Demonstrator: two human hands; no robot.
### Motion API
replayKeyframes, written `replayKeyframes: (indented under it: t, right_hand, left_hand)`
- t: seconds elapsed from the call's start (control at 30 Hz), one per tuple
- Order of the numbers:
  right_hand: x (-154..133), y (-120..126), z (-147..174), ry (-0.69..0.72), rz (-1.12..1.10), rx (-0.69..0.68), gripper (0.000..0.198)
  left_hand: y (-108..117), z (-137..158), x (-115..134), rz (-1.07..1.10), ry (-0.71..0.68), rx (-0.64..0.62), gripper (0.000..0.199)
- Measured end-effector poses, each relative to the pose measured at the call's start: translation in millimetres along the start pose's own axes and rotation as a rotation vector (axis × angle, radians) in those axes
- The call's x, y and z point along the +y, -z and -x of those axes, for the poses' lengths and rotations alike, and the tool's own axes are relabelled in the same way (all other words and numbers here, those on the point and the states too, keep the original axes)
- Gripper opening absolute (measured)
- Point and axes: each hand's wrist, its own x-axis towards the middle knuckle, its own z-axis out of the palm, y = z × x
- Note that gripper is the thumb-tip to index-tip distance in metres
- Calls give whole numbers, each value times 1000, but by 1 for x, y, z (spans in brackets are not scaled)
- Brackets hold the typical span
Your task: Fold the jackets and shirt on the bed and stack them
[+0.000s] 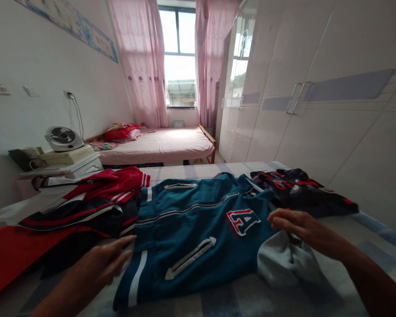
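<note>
1 teal jacket [191, 226] is laid out on the checked bedsheet [222, 304]. Left hand [110, 259], fingers loosely parted, is held beside its hem; right hand [298, 223] is positioned over the pale sleeve [279, 259], grip undeterminable.

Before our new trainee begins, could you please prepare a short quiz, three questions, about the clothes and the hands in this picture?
1. True or false: the patch on the teal jacket shows the letter B.

2. Choose one. Which garment lies nearest the wardrobe?
a) the teal jacket
b) the dark garment with red lettering
c) the red-and-white garment

3. Short answer: which grip is closest to the pale grey cloth?

Key
1. False: the letter is A.
2. b
3. The right grip.
</note>
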Motion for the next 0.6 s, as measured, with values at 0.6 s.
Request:
replayKeyframes:
  t: [0.6]
  right_hand:
    - [-9,-53,-302,55,528,118,30]
  left_hand:
    - [-92,-158,53,-557,-432,250,46]
